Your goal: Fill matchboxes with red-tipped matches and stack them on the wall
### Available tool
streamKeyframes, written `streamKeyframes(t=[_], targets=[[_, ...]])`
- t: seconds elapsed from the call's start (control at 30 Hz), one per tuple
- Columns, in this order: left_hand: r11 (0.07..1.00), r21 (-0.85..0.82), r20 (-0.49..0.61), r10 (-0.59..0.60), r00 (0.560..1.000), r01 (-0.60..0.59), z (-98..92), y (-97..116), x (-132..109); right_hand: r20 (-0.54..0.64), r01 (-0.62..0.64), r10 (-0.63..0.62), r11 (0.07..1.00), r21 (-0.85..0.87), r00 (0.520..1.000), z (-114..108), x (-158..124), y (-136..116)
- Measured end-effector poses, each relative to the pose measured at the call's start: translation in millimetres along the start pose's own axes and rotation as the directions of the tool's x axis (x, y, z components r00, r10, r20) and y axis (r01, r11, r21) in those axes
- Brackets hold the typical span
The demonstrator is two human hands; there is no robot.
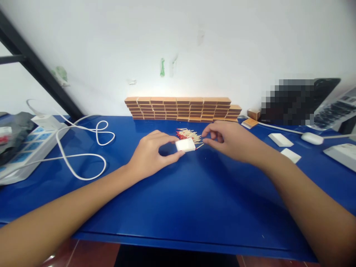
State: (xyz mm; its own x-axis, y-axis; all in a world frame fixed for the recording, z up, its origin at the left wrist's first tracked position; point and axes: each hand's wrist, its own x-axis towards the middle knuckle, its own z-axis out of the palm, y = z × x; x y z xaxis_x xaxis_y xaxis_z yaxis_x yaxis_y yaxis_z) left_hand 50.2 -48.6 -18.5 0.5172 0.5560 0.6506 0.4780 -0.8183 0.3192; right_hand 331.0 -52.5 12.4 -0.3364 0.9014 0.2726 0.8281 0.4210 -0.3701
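A small white matchbox tray [185, 145] is gripped by its ends between the thumb and fingers of my left hand [148, 154], on or just above the blue table. What lies inside the tray cannot be made out. Right behind it is a loose pile of red-headed matches [191, 135]. My right hand [226, 140] is at the pile's right side, fingers curled and a small gap between thumb and index fingertips. One single match [199, 146] sticks out beside the tray, its plain end close to my right thumb.
Stacked matchboxes [178, 110] form a low wall at the back. An orange matchbox sleeve [249, 123] and white trays [280, 139] are to the right, near a white cable adapter [312, 138]. Leftward are a power strip [33, 144] and a looped white cable [80, 178].
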Motion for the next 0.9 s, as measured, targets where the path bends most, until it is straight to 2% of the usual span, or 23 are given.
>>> streamKeyframes(t=[0.07, 0.17, 0.27, 0.4, 0.57, 0.8, 0.9], targets=[[0.999, 0.004, 0.034, -0.039, 0.999, 0.039, -0.1, 0.2, 0.1, 0.095, -0.006, 0.007, 1.0, -0.005, 0.995, 0.3, 1.8, 9.3], [1.0, -0.01, 0.092, 0.002, 0.996, -0.001, 0.3, 0.1, 0.0, 0.222, -0.051, 0.042, 0.998, 0.036, 0.974, 2.8, 2.5, 12.4], [0.997, -0.082, 0.15, 0.004, 0.989, 0.008, 0.8, 0.3, -0.9, 0.285, -0.091, 0.075, 0.995, 0.044, 0.956, 4.9, 2.6, 8.2], [0.989, -0.148, 0.214, 0.037, 0.976, -0.004, 1.9, -0.7, -2.3, 0.253, -0.078, 0.064, 0.996, 0.044, 0.965, 6.4, 3.5, 6.9], [0.991, -0.136, 0.261, 0.034, 0.965, 0.002, 1.7, -2.6, -2.1, 0.301, -0.095, 0.086, 0.995, 0.015, 0.95, 6.5, 1.3, 6.2], [0.995, -0.099, 0.157, 0.046, 0.986, -0.031, 1.3, 1.4, -2.6, 0.097, -0.026, 0.009, 0.984, 0.174, 0.995, 5.3, -8.0, -22.3], [0.997, -0.073, 0.138, 0.032, 0.99, -0.023, 1.6, 3.3, -2.9, 0.088, 0.059, -0.077, 0.979, 0.194, 0.993, 12.1, -11.4, -30.6]])
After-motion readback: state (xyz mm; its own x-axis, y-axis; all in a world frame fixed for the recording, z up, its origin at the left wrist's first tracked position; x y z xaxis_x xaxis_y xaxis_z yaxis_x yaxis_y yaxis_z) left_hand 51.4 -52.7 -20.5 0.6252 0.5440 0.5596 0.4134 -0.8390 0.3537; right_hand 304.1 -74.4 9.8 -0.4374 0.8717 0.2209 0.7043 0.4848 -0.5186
